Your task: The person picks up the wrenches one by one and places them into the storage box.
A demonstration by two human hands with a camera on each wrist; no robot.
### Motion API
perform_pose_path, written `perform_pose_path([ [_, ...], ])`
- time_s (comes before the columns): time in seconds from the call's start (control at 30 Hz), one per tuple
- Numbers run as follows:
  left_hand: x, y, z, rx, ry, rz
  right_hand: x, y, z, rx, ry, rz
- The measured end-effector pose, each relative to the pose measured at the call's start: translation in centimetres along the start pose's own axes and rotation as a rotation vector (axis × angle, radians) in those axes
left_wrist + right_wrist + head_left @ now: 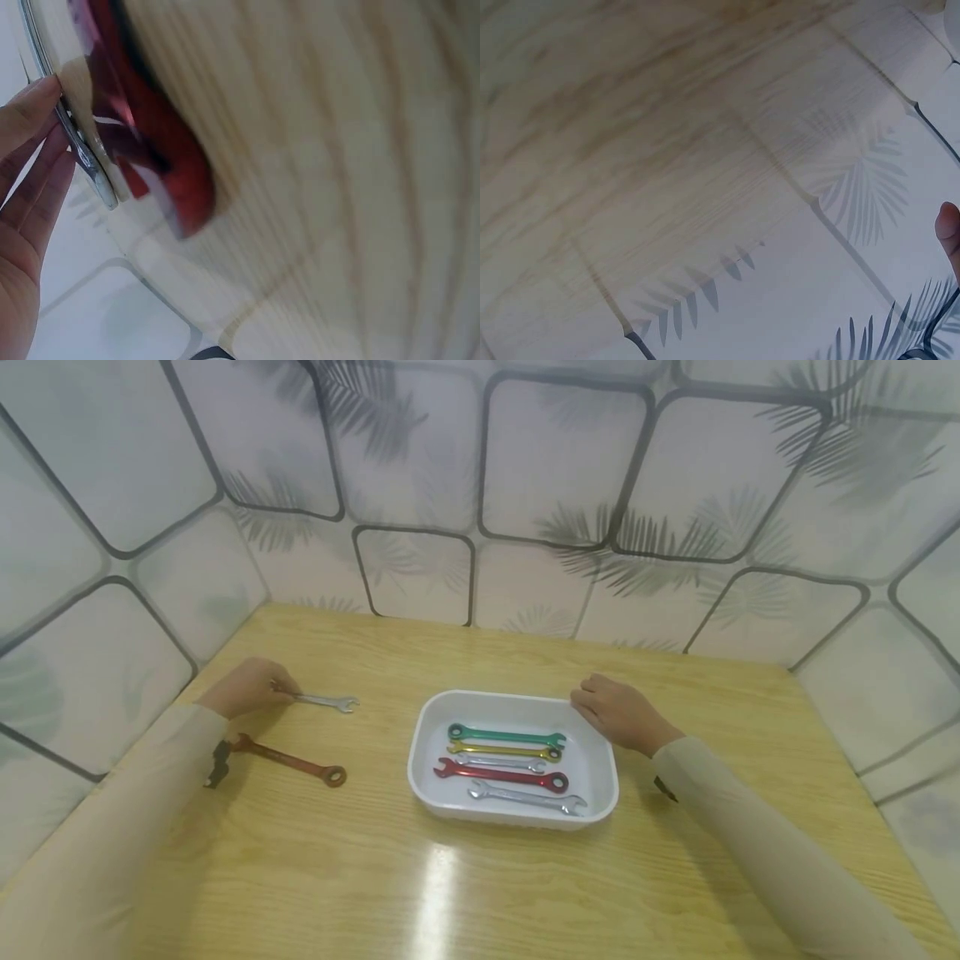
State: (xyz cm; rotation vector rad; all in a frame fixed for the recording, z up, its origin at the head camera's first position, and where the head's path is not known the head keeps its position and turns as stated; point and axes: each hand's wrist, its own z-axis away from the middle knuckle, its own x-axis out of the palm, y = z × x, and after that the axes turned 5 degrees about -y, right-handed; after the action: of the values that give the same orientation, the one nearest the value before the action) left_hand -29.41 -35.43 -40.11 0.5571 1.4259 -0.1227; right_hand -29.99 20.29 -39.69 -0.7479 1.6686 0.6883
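Between the thumb and fingers of my left hand point(253, 687) is a small silver wrench point(327, 702), its open jaw end pointing right. The left wrist view shows the pinch on the silver wrench point(84, 154) from the side. Nearer me lies a copper-red ratchet wrench point(296, 762), ring end to the right; it looks red and blurred close to the camera. My right hand point(621, 714) grips the far right corner of a white tray point(512, 697) with curled fingers. Only a fingertip point(948, 223) of that hand shows in the right wrist view.
Inside the tray, roughly parallel, lie a green wrench point(506, 736), a yellow wrench point(502, 750), a small silver wrench point(498, 762), a red wrench point(498, 773) and a larger silver wrench point(525, 797). Patterned walls point(420, 572) border the wooden table point(337, 877) behind and at both sides.
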Motion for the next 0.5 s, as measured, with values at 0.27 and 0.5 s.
perform_pose_path([
  [0.27,0.3,0.4,-0.2,0.058,-0.002,-0.019,0.0,0.0,0.0,-0.002,0.014,0.004],
  [0.5,0.0,1.3,0.1,0.198,-0.011,-0.203,0.0,-0.1,0.0,-0.008,0.03,-0.017],
])
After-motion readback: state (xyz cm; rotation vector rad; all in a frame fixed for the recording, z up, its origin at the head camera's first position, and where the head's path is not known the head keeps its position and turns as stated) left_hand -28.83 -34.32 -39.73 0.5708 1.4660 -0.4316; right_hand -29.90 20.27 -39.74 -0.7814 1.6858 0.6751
